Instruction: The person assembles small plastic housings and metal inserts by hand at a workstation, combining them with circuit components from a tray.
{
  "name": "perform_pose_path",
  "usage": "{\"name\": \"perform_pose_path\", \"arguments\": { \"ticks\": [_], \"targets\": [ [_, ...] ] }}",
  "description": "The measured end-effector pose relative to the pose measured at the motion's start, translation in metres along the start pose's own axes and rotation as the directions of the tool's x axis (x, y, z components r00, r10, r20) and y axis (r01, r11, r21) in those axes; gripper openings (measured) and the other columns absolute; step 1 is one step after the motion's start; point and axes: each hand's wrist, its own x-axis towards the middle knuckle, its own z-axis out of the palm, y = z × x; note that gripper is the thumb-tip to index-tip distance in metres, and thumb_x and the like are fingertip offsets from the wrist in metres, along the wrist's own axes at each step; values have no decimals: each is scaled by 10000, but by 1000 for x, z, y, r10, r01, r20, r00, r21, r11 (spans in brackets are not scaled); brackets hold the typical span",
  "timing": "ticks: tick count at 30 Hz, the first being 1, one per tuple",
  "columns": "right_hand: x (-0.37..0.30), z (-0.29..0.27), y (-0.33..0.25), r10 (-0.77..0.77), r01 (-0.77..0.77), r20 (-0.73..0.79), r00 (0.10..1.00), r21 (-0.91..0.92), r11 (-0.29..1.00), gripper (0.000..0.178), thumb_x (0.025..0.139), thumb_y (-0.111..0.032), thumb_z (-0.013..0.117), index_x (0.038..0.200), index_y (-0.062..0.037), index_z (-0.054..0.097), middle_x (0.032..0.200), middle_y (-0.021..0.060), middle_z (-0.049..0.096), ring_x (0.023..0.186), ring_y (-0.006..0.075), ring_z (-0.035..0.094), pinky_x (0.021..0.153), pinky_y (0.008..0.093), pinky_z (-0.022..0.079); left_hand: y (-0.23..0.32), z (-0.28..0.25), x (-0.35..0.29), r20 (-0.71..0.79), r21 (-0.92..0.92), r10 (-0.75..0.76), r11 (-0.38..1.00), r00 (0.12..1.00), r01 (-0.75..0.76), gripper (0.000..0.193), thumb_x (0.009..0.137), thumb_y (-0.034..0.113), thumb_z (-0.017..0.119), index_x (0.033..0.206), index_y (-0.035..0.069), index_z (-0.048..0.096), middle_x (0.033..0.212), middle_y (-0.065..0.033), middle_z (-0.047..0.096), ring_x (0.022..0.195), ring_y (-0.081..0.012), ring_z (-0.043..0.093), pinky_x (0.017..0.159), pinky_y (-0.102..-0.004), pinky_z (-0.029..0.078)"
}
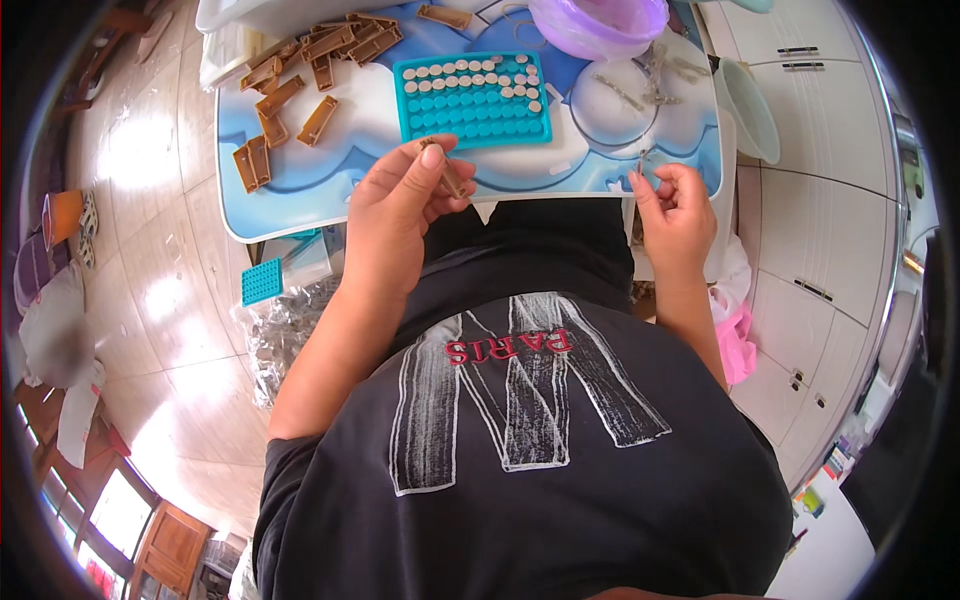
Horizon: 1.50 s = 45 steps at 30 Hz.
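Observation:
Pinched between the thumb and fingers of my left hand [400,195] is a small brown plastic case [453,180], held tilted over the table's near edge. My right hand [676,210] has thumb and forefinger closed around something thin and small near the table's right corner; its kind is too small to make out. Beyond my left hand lies a teal tray [475,139] with rows of round cups. Pale round discs [450,82] fill its far rows and part of its right side.
Loose brown cases [318,121] lie scattered and heaped on the left of the blue-and-white table [590,181]. A purple bowl [600,28] stands at the back, with small greyish bundles [655,80] nearby. A second teal tray [262,282] sits below the table's left side. White cabinets [810,130] line the right.

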Motion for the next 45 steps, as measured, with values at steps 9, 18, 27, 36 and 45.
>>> {"name": "perform_pose_path", "arguments": {
  "ticks": [9, 18, 27, 36, 45],
  "targets": [
    [7, -6, 13, -87, 87, -78, 993, 3, 996, 208, 764, -158, 740, 900, -51, 624, 759, 52, 616, 606, 152, 580, 576, 266, 471, 4, 14, -8, 135, 36, 155, 986, 979, -161, 261, 901, 173, 618, 1090, 1, 563, 984, -96, 634, 852, -136, 597, 762, -253, 474],
    [13, -34, -64, -421, 346, 174, 890, 345, 873, 189, 727, 18, 701, 901, -7, 632, 813, 95, 631, 681, 201, 611, 616, 282, 489, 25, 33, -18, 490, 479, 429, 595, 759, -645, 253, 837, 124, 673, 1043, 14, 576, 1125, -110, 607, 992, -210, 586, 881, -297, 443],
    [17, -11, -90, -468, 268, 361, 807, 483, 834, 179, 743, 16, 680, 914, -5, 634, 841, 108, 632, 698, 225, 619, 612, 293, 489, 2, 23, -17, 366, 178, 21, 980, 930, -92, 239, 888, 131, 631, 1059, -20, 559, 910, -24, 608, 812, -97, 564, 715, -223, 460],
    [15, 7, -92, -413, 255, 214, 885, 519, 816, 91, 794, 0, 662, 875, -1, 622, 758, 101, 636, 639, 197, 610, 569, 277, 464, 0, 13, -13, 366, -57, -43, 996, 929, 68, 291, 930, 225, 557, 1115, 1, 571, 1044, -89, 628, 903, -168, 617, 820, -298, 480],
    [23, 21, -88, -581, 501, -10, 814, 518, 693, 60, 779, 13, 653, 809, -7, 606, 771, 86, 592, 679, 230, 564, 596, 304, 457, 3, 3, 2, 336, -244, -130, 945, 933, 219, 356, 937, 209, 538, 1218, -8, 513, 1064, -123, 627, 944, -228, 644, 850, -362, 545]
  ]
}}
